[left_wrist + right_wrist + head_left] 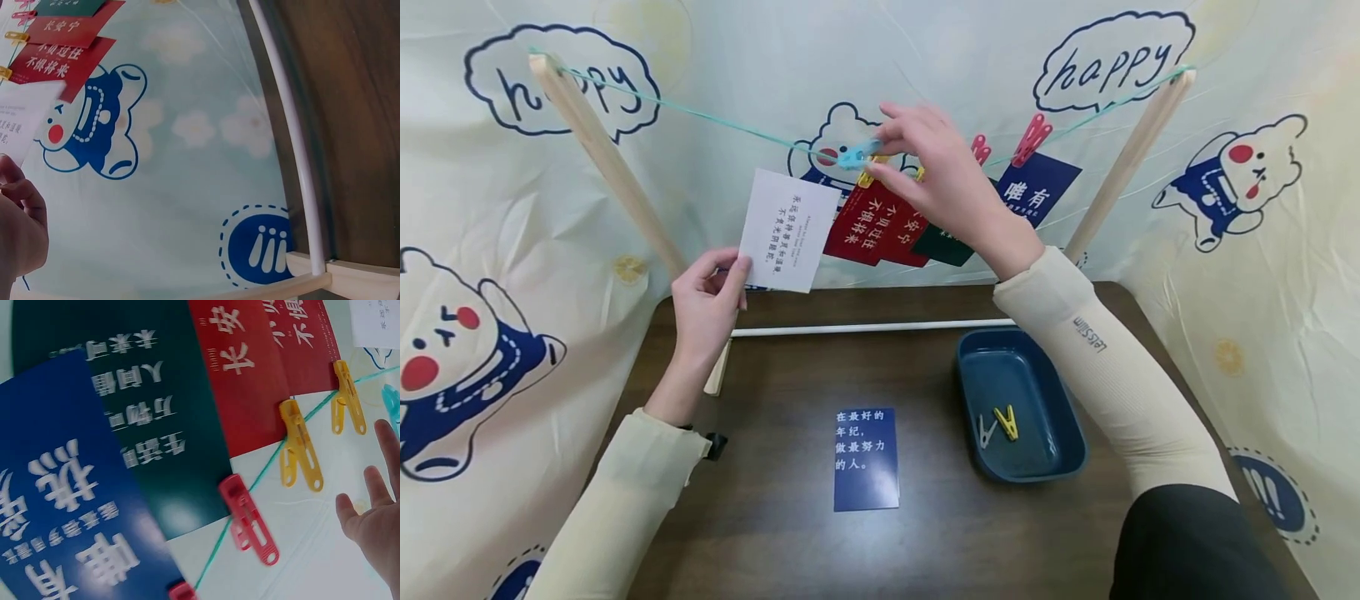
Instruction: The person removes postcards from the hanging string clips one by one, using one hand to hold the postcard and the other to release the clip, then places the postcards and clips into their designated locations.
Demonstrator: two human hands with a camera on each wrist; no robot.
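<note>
My left hand [703, 292] pinches the lower left edge of a white printed card [790, 229], holding it up below the string [715, 122]. At the string, my right hand [940, 162] pinches a light blue clothespin [856, 156] between thumb and fingertips. That clothespin is only partly visible at the right edge of the right wrist view. Red cards [240, 381] hang beside it from yellow clothespins [303, 445]. Farther right hang a green card [169, 425] on a pink clothespin [251, 520] and a blue card [1039, 190] on another pink clothespin [1032, 139].
Two wooden posts [602, 158] hold the string. On the table [760, 500] lies a blue card [866, 458]. A dark blue tray [967, 408] at the right holds a yellow clothespin [1006, 422] and a grey one [986, 432]. A white rod [865, 327] runs along the back.
</note>
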